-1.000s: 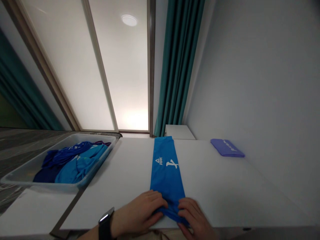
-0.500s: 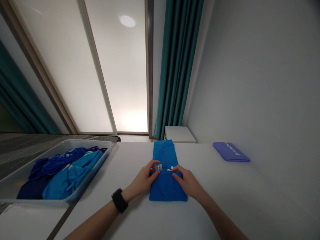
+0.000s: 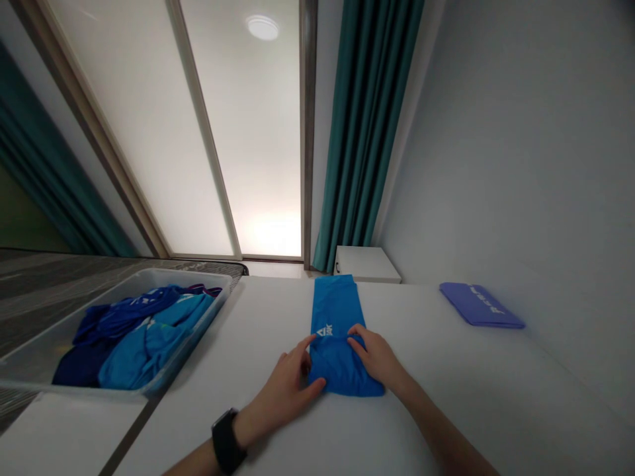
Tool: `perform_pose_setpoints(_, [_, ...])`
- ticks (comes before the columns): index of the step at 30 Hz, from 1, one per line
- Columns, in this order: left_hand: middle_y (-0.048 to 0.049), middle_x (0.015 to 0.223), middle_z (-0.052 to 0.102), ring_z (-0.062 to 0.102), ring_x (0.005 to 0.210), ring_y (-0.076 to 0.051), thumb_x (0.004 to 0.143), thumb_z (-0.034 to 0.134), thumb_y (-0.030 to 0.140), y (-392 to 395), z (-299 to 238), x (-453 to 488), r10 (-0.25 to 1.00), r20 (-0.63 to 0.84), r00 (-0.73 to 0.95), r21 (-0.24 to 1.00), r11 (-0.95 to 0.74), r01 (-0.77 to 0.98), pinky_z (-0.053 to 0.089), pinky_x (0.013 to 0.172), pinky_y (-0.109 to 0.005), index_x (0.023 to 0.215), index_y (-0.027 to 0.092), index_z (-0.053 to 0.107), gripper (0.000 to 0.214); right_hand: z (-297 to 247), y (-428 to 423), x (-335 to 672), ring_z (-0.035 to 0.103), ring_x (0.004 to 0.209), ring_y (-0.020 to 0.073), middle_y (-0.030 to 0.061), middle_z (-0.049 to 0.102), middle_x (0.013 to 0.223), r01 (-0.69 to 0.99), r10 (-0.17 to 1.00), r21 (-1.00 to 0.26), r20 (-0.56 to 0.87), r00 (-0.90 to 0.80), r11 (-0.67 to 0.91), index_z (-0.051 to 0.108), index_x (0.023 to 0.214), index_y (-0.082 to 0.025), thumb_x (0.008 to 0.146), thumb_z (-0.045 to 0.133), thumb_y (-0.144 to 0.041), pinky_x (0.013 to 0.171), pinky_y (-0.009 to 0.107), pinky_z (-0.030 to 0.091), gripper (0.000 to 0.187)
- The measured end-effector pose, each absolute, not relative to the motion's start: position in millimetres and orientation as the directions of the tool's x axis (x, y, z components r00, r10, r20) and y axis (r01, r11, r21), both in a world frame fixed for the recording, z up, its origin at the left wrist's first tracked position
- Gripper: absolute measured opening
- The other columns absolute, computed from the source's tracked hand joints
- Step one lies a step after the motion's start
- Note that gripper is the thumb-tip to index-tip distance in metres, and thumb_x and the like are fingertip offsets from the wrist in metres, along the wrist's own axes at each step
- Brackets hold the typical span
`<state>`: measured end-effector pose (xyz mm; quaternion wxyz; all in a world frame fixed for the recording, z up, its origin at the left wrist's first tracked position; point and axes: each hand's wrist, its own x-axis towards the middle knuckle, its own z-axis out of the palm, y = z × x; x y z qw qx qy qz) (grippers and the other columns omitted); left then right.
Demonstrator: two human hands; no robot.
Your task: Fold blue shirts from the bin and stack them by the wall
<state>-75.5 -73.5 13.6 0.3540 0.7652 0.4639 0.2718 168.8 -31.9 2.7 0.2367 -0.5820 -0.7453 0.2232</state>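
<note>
A blue shirt [image 3: 338,304], folded into a long narrow strip with a small white logo, lies lengthwise before me on the white table [image 3: 258,330]. Its near half is slightly rumpled, with a crease just below the logo. My left hand [image 3: 285,380], a black watch on its wrist, rests at the strip's left edge. Thumb and fingers there are spread, the fingertips touching the cloth beside the logo. On the right side, my right hand [image 3: 377,357] pinches the cloth at the crease between thumb and index finger.
A clear plastic bin [image 3: 186,350] at the left holds several crumpled blue and navy garments [image 3: 153,344]. Near the wall on the right lies a folded purple garment [image 3: 481,305] with white lettering. A small white cabinet [image 3: 367,263] stands beyond the table's far edge.
The darker near flap that both hands pinched has turned over, showing lighter blue cloth. My left hand has loosened and moved nearer; the right still pinches. The view has shifted slightly left.
</note>
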Motion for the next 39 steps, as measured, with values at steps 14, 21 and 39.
perform_pose_setpoints(14, [-0.0035,0.102,0.062,0.059,0.091,-0.02,0.084,0.057,0.02,-90,3,-78,0.867,0.043,0.497,0.833,-0.305,0.461,0.047,0.087,-0.036,0.136,0.026,0.043,0.054,5,-61,169,0.063,0.1,0.022,0.0068,0.068,0.105,0.676,0.965,-0.69,0.151,-0.216,0.259,0.058,0.101,-0.023,0.095,0.042,-0.035,0.09,0.034,0.046,0.02])
perform_pose_setpoints(21, [-0.0056,0.114,0.062,0.058,0.101,-0.023,0.084,0.057,0.023,-104,-3,-86,0.847,-0.008,0.531,0.821,-0.297,0.487,0.047,0.093,-0.038,0.135,0.03,0.045,0.053,17,-83,164,0.065,0.099,0.0223,0.0069,0.068,0.105,0.667,0.97,-0.708,0.119,-0.211,0.232,0.053,0.103,-0.025,0.097,0.036,-0.036,0.088,0.034,0.046,0.021])
perform_pose_setpoints(39, [-0.0086,0.121,0.065,0.057,0.116,-0.023,0.101,0.038,0.043,-85,16,-108,0.924,0.137,0.356,0.941,-0.234,0.244,0.034,0.107,-0.042,0.141,0.025,0.033,0.044,30,-106,159,0.063,0.096,0.0201,0.0049,0.066,0.102,0.592,0.952,-0.773,0.052,-0.303,0.231,0.052,0.105,-0.025,0.098,0.033,-0.043,0.088,0.032,0.045,0.027])
